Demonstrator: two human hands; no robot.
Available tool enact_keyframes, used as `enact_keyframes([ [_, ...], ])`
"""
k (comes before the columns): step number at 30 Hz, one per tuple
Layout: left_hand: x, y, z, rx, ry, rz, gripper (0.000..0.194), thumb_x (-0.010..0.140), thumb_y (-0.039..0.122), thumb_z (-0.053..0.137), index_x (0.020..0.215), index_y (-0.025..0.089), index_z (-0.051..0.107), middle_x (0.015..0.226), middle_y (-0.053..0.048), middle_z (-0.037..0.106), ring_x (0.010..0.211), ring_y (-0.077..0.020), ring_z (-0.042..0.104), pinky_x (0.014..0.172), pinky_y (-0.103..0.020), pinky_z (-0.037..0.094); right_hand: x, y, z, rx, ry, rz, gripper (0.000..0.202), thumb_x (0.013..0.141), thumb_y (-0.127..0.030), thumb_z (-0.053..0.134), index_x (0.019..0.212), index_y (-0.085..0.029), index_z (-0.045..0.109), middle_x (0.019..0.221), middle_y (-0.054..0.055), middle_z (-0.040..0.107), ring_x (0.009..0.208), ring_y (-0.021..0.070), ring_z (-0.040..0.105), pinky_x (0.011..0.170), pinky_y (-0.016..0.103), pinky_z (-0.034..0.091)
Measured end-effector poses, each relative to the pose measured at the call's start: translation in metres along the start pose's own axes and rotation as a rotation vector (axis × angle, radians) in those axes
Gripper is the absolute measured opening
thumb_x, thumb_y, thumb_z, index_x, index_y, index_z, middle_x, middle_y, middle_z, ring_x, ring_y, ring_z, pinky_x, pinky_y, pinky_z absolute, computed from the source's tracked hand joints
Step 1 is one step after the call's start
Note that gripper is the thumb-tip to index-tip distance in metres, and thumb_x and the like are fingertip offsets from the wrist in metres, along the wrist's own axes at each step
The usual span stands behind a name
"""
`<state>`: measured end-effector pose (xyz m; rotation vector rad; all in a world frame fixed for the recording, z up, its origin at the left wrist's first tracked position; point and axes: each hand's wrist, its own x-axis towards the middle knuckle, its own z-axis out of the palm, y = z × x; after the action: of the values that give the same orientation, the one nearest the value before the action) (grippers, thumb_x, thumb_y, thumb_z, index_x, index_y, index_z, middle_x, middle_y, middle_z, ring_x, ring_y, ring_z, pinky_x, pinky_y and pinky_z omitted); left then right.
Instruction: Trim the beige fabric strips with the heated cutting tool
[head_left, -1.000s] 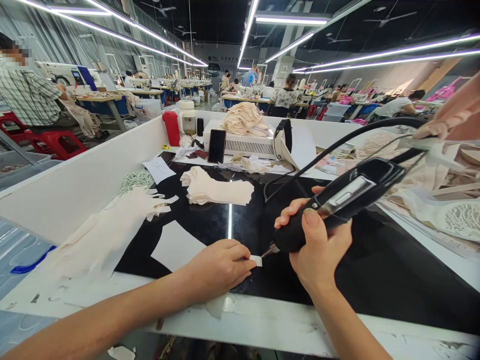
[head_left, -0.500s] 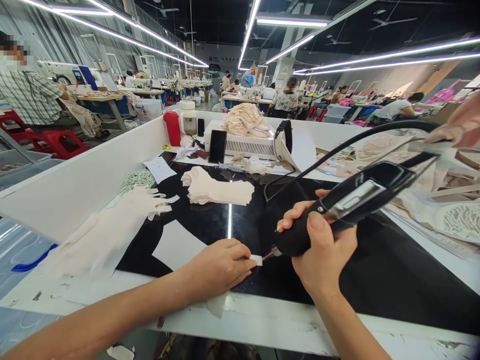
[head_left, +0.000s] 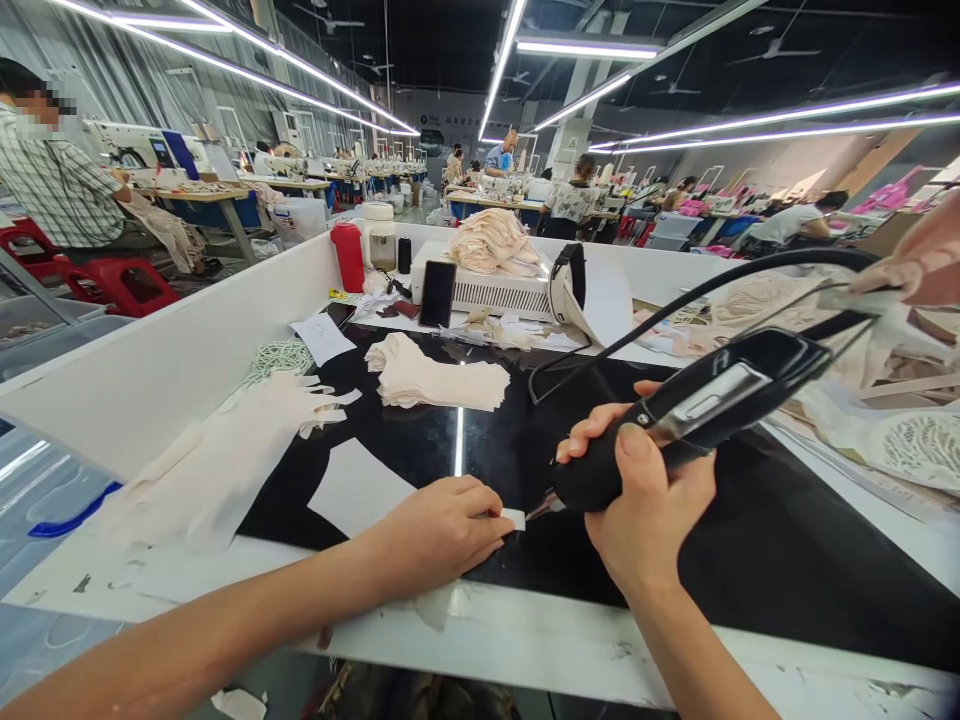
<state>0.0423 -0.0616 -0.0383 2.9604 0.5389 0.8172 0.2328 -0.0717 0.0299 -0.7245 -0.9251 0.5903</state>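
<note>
My left hand [head_left: 446, 525] rests on the black work surface [head_left: 787, 540], its fingers closed on a small white strip [head_left: 515, 519] whose end sticks out past the fingertips. My right hand [head_left: 649, 510] is wrapped round a black corded handheld tool [head_left: 720, 400], tilted with its narrow metal tip [head_left: 546, 504] pointing down and left. That tip is at the strip's free end; whether it touches I cannot tell. A white pattern-like sheet [head_left: 356, 490] lies partly behind my left wrist. Beyond my hands is a stack of cream fabric pieces [head_left: 442, 378].
Cream fabric [head_left: 202, 460] drapes over the left side. A phone [head_left: 437, 293], red bottle [head_left: 347, 256] and white box [head_left: 502, 293] stand at the back. The black cable [head_left: 697, 290] arches rightward, where another hand [head_left: 919, 260] shows blurred. A white side wall [head_left: 165, 380] borders the table.
Both hands, the tool and the strip stay almost in place. The view has shifted very slightly. A person far behind has raised their head.
</note>
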Motion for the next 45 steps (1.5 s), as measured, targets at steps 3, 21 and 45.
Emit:
enact_keyframes([
  [3,0.0,0.0,0.0,0.003,-0.004,0.0,0.02,0.111,0.018,0.056,0.115,0.014,0.075,0.107,-0.009,0.071,0.095,-0.0201,0.067,0.091,-0.033,0.06,0.003,0.004,0.002,-0.001,0.01,-0.029,0.047,0.083,-0.043,0.088,0.116,-0.026,0.061,0.076,-0.006,0.069,0.055,0.013,0.063,0.052,0.029,0.057],
  [21,-0.01,0.0,-0.018,-0.116,-0.086,-0.217,0.014,0.109,0.019,0.063,0.117,0.015,0.074,0.108,-0.007,0.07,0.101,-0.0218,0.066,0.089,-0.035,0.058,-0.001,0.008,-0.005,-0.029,-0.046,-0.052,0.045,0.087,-0.041,0.088,0.119,-0.026,0.061,0.079,-0.006,0.071,0.059,0.0133,0.066,0.057,0.03,0.06],
  [45,-0.019,-0.002,-0.012,0.077,-0.037,-0.011,0.013,0.107,0.008,0.06,0.115,0.012,0.07,0.111,-0.008,0.072,0.099,-0.0214,0.066,0.094,-0.035,0.056,-0.002,0.008,-0.008,-0.071,-0.03,-0.056,0.047,0.086,-0.043,0.088,0.121,-0.026,0.06,0.08,-0.007,0.07,0.059,0.0142,0.066,0.059,0.033,0.058],
])
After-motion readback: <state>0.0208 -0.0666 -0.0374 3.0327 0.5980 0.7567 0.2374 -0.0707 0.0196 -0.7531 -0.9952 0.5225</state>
